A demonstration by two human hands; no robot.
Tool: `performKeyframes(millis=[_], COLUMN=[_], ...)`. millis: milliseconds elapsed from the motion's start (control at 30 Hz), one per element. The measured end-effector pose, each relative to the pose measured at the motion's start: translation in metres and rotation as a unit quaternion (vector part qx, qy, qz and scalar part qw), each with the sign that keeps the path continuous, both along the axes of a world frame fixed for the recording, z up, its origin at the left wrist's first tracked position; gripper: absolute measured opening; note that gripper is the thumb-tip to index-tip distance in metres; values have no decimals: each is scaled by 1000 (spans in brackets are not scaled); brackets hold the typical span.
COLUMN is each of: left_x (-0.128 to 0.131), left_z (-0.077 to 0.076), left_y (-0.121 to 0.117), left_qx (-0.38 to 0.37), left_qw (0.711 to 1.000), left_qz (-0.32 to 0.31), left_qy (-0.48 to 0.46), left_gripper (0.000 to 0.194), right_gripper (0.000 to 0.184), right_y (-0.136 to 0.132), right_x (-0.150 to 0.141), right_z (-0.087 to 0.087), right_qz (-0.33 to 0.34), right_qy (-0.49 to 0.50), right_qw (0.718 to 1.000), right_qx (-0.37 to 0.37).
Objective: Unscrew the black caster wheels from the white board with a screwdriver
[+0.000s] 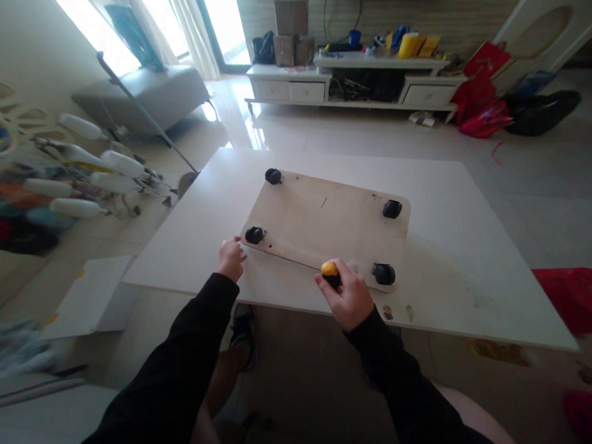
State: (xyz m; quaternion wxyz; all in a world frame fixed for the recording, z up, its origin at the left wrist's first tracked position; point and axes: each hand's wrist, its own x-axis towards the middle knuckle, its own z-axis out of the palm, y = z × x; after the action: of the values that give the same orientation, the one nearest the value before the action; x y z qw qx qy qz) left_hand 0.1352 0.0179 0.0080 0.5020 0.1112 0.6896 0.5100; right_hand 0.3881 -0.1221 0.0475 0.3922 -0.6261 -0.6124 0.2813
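Note:
A flat wooden board [320, 215] lies on the white table [452, 242], with a black caster wheel at each corner. At its near left corner, beside a caster [254, 235], my left hand [232, 258] has its fingers closed on the board's edge. My right hand [350, 294] is wrapped around a screwdriver [329, 271] with a yellow and black handle, over the board's near edge. The shaft and tip of the screwdriver are hidden. Another caster [384, 273] sits just right of my right hand.
Small bits [387, 312] lie near the table's front edge. A low white cabinet [291, 91] with boxes and tools stands against the far wall. On the left are a grey bench [141, 101] and a white box [97, 294]; at right, a red stool [573, 296].

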Motion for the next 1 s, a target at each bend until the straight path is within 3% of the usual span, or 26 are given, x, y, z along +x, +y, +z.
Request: performKeyframes(millis=[233,467,733,867,1000], left_x=[4,-17,-13,1,9], left_z=[-8,-5,-2,-5,-10], left_y=[4,8,3,-15,-43], left_qx=[-2,-46,-121,-142,-147], left_qw=[999,991,984,976,953], left_qz=[-21,-35,-134,-157,-237], left_qy=[-48,-123,0,46,117], left_gripper=[16,19,18,29,41], right_gripper=[35,34,39,40,41], right_y=[1,2,6,8,10], right_x=[3,6,6,10,11], right_z=[0,-2,-3,-2,-3], right_qz=[-13,-21,-46,-54,-65], right_qy=[27,22,39,44,56], right_qw=[999,999,998,997,996], right_qx=[-30,-19,-33,-29,-30])
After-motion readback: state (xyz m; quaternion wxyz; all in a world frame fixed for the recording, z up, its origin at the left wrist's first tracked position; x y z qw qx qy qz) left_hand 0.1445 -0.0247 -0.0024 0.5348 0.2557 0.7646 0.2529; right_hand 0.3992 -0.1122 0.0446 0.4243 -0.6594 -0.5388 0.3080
